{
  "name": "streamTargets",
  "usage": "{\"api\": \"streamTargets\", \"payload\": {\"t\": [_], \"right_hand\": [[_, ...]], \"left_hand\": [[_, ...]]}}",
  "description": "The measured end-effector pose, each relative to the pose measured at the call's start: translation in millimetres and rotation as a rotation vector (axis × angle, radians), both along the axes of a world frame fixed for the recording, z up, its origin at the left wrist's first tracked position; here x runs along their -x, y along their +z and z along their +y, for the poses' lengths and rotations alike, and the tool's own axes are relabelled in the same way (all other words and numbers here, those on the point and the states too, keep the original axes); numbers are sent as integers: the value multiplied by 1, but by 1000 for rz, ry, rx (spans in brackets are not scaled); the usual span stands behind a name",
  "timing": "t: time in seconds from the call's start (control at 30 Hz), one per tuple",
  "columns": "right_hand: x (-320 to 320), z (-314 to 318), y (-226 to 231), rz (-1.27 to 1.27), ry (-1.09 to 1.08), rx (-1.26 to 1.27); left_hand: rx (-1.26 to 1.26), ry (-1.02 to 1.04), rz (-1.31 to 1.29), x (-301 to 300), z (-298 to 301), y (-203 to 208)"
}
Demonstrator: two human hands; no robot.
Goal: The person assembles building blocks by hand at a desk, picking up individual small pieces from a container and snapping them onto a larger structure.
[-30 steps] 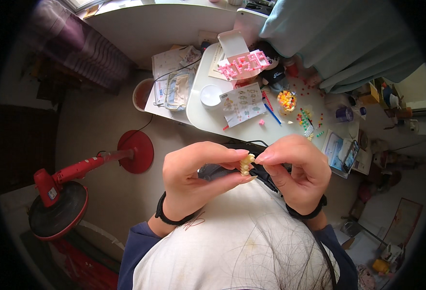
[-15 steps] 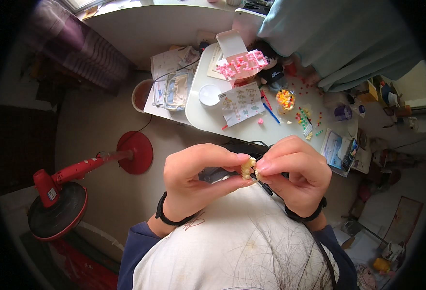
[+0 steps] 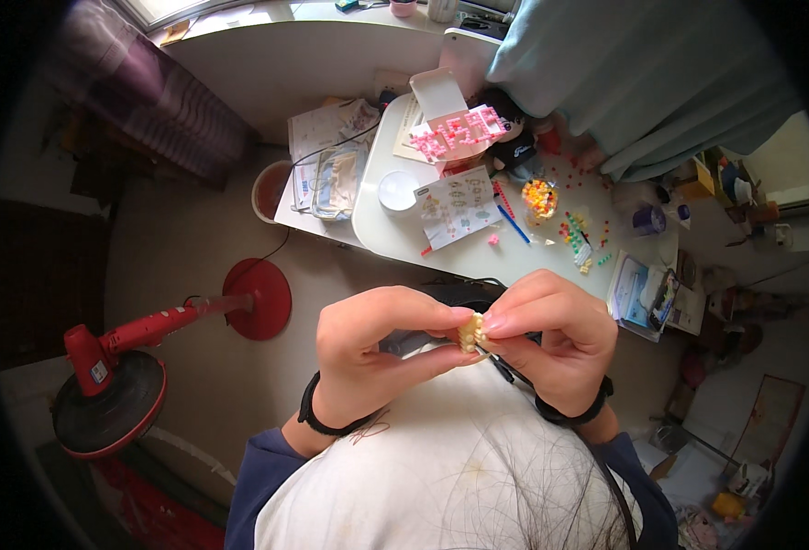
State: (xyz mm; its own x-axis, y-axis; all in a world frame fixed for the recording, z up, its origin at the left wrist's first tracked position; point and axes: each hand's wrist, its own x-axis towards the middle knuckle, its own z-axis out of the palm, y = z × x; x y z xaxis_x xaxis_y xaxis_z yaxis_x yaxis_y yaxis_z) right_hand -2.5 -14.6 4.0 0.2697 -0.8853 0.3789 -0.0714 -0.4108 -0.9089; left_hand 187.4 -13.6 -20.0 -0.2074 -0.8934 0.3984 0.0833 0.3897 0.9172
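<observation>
A small clump of pale yellow building bricks (image 3: pixel 469 332) is held up in front of my chest, short of the table's near edge. My left hand (image 3: pixel 372 344) pinches it between thumb and fingertips from the left. From the right, the thumb and forefinger of my right hand (image 3: pixel 560 339) close on a small pale yellow piece pressed against the clump. Fingertips cover most of that piece. On the white table (image 3: pixel 382 229) beyond lie a printed instruction sheet (image 3: pixel 458 209), a blue stick (image 3: pixel 515 225) and a small pink brick (image 3: pixel 493 240).
Farther back are pink bricks (image 3: pixel 459 136), a round white dish (image 3: pixel 399 191) and a doll in black (image 3: pixel 515 151). A clear container of orange and yellow pieces (image 3: pixel 540 197) stands near loose coloured bricks (image 3: pixel 574 234). Booklets (image 3: pixel 638 291) lie right; a red fan (image 3: pixel 111 394) stands left.
The gap between the two pale yellow parts has closed as my hands came together, the right moving slightly left. The view has shifted a little.
</observation>
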Motion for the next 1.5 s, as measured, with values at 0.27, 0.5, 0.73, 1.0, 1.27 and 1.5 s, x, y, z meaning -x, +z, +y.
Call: {"api": "streamTargets", "payload": {"t": [0.27,0.5,0.73,1.0,1.27,1.5], "right_hand": [[0,4,1,21,-13,9],[1,4,-1,38,-19,35],[2,5,0,41,-27,47],[2,5,2,92,-36,116],[2,7,2,139,-52,196],[1,6,2,152,-48,205]], "left_hand": [[15,26,-9,1,3,-1],[11,28,-28,2,4,1],[7,17,-38,2,4,3],[23,43,-61,3,5,2],[21,41,-55,2,6,3],[41,57,-75,3,6,1]]}}
